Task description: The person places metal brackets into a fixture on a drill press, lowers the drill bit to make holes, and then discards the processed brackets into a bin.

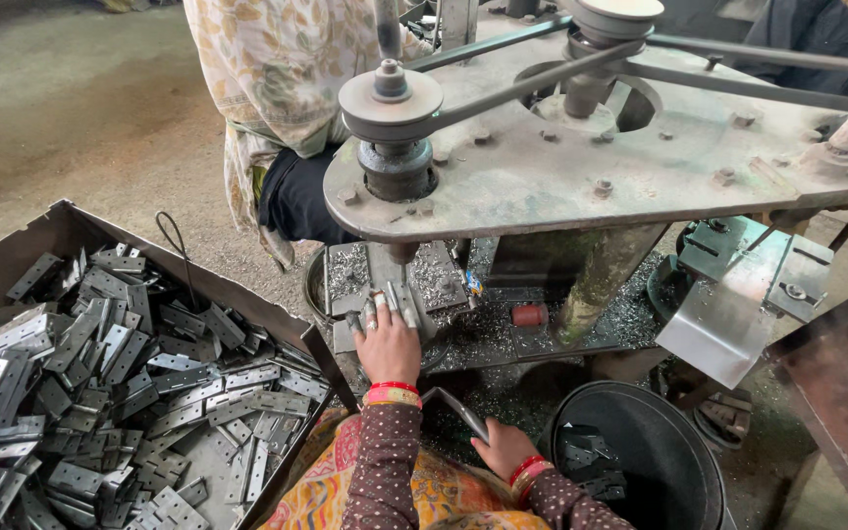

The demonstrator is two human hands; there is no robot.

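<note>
Above both hands stood a grey belt-driven drilling machine [581, 157]. Left of the left hand [388, 344] lay a rusty metal tray of flat grey steel hinges [100, 393]; right of the right hand [504, 447] sat a round black tub [640, 461]. The left hand's fingers were spread, pressing a small hinge piece [385, 299] on the drill table. The right hand pinched a thin grey metal plate [458, 410].

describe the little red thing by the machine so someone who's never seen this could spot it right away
Start at the big grey belt-driven machine plate and drop to the swarf-covered base under it. Just right of the person's left hand, beside the rusty support column, lies a small red cylinder on its side. It is the only red piece among grey metal shavings.
</note>
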